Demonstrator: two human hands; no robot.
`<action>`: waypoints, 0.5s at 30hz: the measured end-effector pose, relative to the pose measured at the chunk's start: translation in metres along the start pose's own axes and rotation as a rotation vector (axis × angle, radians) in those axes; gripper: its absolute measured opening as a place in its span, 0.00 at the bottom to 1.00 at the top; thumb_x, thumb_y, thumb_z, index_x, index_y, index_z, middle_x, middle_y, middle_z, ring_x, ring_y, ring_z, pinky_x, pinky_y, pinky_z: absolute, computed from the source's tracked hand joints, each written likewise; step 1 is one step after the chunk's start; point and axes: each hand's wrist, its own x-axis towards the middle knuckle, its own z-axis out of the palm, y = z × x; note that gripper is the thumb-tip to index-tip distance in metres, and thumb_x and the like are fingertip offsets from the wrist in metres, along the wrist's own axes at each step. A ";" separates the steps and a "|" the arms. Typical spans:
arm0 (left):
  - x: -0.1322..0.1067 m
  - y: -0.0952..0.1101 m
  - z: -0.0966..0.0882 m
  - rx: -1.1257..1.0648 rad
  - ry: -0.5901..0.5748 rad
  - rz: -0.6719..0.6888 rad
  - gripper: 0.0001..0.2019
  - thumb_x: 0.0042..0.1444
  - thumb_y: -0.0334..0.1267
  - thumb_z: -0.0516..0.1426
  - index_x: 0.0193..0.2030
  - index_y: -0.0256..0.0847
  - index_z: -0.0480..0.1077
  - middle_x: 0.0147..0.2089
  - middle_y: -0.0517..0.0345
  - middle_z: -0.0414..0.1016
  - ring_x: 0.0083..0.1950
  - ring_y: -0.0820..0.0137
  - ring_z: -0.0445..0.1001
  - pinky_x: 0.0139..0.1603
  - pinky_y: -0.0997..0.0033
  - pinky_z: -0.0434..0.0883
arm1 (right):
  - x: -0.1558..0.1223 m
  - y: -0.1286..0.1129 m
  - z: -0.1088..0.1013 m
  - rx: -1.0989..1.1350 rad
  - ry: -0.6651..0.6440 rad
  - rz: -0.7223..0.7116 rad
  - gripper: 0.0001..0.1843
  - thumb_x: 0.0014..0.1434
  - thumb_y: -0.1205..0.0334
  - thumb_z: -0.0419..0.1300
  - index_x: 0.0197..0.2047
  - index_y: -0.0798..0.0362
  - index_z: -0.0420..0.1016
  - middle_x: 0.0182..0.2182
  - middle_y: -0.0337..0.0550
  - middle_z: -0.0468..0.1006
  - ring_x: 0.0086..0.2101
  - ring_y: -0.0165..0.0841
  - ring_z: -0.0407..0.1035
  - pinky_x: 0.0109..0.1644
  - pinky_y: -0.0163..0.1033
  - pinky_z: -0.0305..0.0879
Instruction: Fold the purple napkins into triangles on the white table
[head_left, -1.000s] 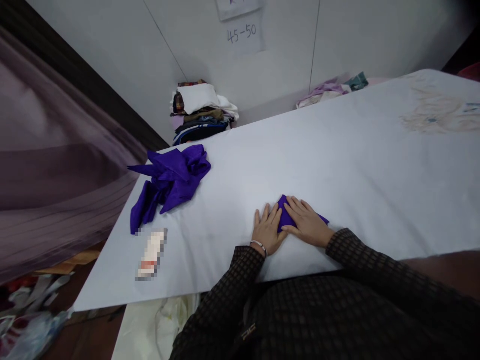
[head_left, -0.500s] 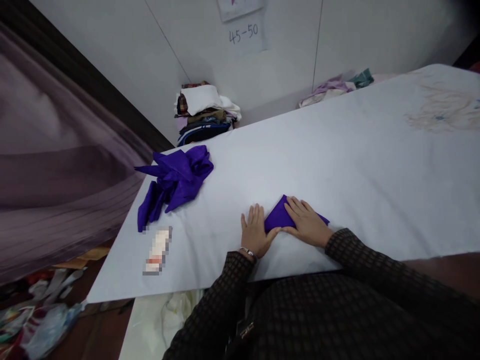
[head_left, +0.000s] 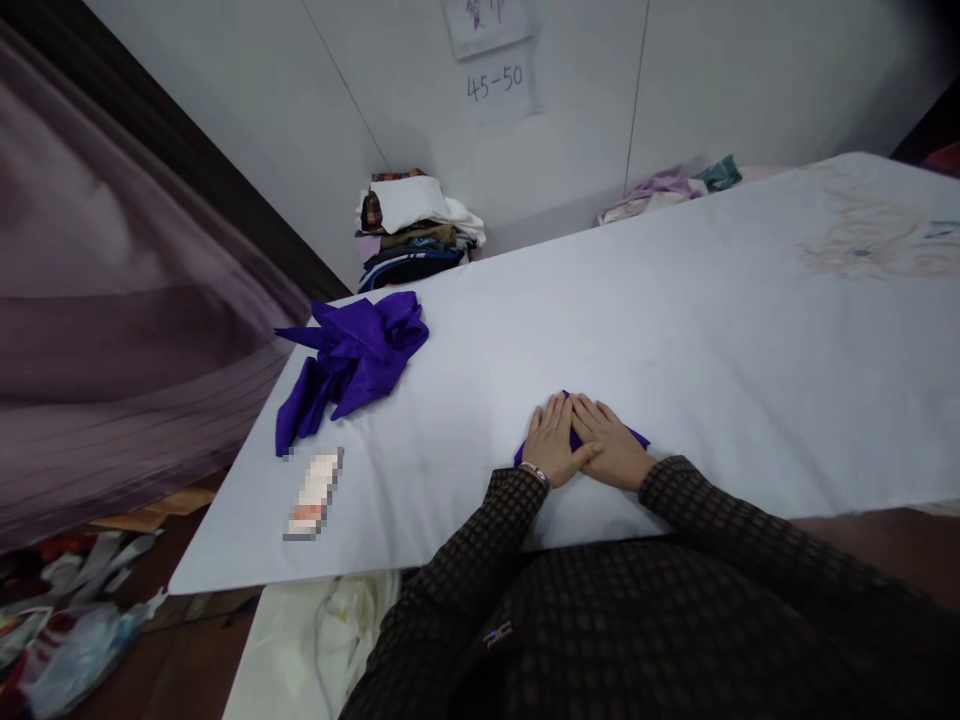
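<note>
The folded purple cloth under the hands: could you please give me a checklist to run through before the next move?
1. Both hands on the folded purple cloth: ok. The left hand and right hand lie flat on it, side by side.
2. Cloth lying on the white table cover: ok where it shows.
3. Fold edges lined up: cannot tell; the hands hide most of it.
4. Crumpled purple cloths kept apart: ok; they lie far to the left.
5. Small packet out of the way: ok; it lies near the table's left front corner.
</note>
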 end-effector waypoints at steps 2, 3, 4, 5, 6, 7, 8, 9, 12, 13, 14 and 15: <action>-0.004 -0.003 -0.001 0.019 -0.004 -0.026 0.40 0.59 0.60 0.42 0.69 0.33 0.41 0.72 0.46 0.43 0.72 0.60 0.39 0.69 0.51 0.42 | -0.002 0.002 0.000 0.000 0.008 -0.017 0.40 0.57 0.53 0.51 0.68 0.63 0.46 0.65 0.58 0.53 0.64 0.47 0.43 0.64 0.54 0.46; -0.006 -0.005 -0.002 0.030 -0.010 -0.048 0.40 0.59 0.61 0.42 0.69 0.34 0.42 0.71 0.47 0.43 0.72 0.60 0.39 0.69 0.50 0.42 | -0.004 0.004 -0.001 0.001 0.010 -0.026 0.40 0.58 0.50 0.50 0.68 0.63 0.46 0.65 0.59 0.53 0.64 0.47 0.43 0.64 0.55 0.46; -0.008 -0.008 -0.003 0.042 -0.019 -0.072 0.40 0.58 0.62 0.41 0.69 0.35 0.43 0.71 0.48 0.44 0.72 0.59 0.40 0.69 0.49 0.42 | -0.006 0.007 -0.001 0.000 0.011 -0.033 0.41 0.59 0.46 0.50 0.68 0.62 0.46 0.65 0.59 0.53 0.64 0.48 0.43 0.64 0.55 0.46; -0.011 -0.012 -0.005 0.053 -0.028 -0.093 0.40 0.58 0.63 0.41 0.69 0.35 0.44 0.71 0.49 0.45 0.72 0.58 0.40 0.69 0.48 0.41 | -0.009 0.009 -0.002 -0.002 0.009 -0.036 0.43 0.59 0.43 0.49 0.68 0.62 0.46 0.65 0.59 0.53 0.64 0.48 0.43 0.64 0.56 0.46; -0.013 -0.015 -0.006 0.064 -0.035 -0.111 0.40 0.58 0.63 0.40 0.69 0.36 0.45 0.71 0.49 0.46 0.72 0.58 0.40 0.69 0.48 0.41 | -0.013 0.011 -0.002 -0.005 0.005 -0.037 0.44 0.59 0.40 0.48 0.68 0.62 0.46 0.65 0.59 0.53 0.64 0.48 0.43 0.64 0.56 0.45; -0.015 -0.018 -0.007 0.074 -0.039 -0.125 0.40 0.58 0.63 0.40 0.69 0.37 0.45 0.71 0.50 0.46 0.72 0.58 0.40 0.69 0.47 0.41 | -0.017 0.014 -0.003 -0.009 0.001 -0.036 0.45 0.59 0.38 0.47 0.68 0.61 0.46 0.65 0.59 0.53 0.64 0.48 0.43 0.64 0.56 0.45; -0.017 -0.021 -0.008 0.082 -0.041 -0.134 0.40 0.58 0.63 0.40 0.69 0.37 0.44 0.71 0.50 0.46 0.72 0.58 0.39 0.69 0.47 0.40 | -0.021 0.016 -0.004 -0.014 -0.002 -0.033 0.45 0.59 0.36 0.47 0.68 0.61 0.46 0.65 0.58 0.53 0.64 0.47 0.43 0.64 0.56 0.45; -0.019 -0.023 -0.008 0.090 -0.041 -0.141 0.40 0.58 0.63 0.40 0.69 0.37 0.44 0.71 0.50 0.46 0.72 0.58 0.39 0.69 0.47 0.40 | -0.024 0.018 -0.005 -0.020 -0.004 -0.030 0.46 0.59 0.36 0.46 0.68 0.60 0.45 0.65 0.57 0.53 0.64 0.47 0.43 0.64 0.56 0.45; -0.021 -0.026 -0.008 0.101 -0.038 -0.151 0.40 0.58 0.64 0.39 0.70 0.38 0.43 0.71 0.51 0.45 0.72 0.58 0.39 0.69 0.47 0.39 | -0.035 0.022 -0.008 -0.033 -0.005 -0.022 0.45 0.60 0.36 0.45 0.69 0.58 0.42 0.65 0.56 0.53 0.64 0.46 0.44 0.64 0.55 0.46; -0.021 -0.026 -0.007 0.101 -0.036 -0.153 0.40 0.58 0.64 0.39 0.70 0.38 0.43 0.71 0.51 0.44 0.72 0.59 0.39 0.69 0.47 0.39 | -0.039 0.024 -0.009 -0.036 -0.001 -0.019 0.45 0.60 0.36 0.44 0.69 0.57 0.41 0.65 0.55 0.52 0.64 0.46 0.44 0.64 0.55 0.46; -0.020 -0.025 -0.007 0.101 -0.032 -0.155 0.40 0.58 0.64 0.38 0.70 0.39 0.43 0.71 0.51 0.44 0.72 0.59 0.39 0.69 0.47 0.39 | -0.042 0.025 -0.011 -0.038 0.002 -0.016 0.44 0.61 0.37 0.44 0.70 0.57 0.39 0.65 0.55 0.52 0.64 0.45 0.44 0.64 0.55 0.46; -0.020 -0.025 -0.007 0.102 -0.028 -0.156 0.40 0.58 0.64 0.38 0.70 0.39 0.42 0.72 0.52 0.44 0.72 0.59 0.39 0.69 0.47 0.39 | -0.046 0.026 -0.012 -0.040 0.006 -0.013 0.44 0.61 0.37 0.44 0.70 0.56 0.38 0.65 0.55 0.52 0.64 0.45 0.44 0.64 0.55 0.46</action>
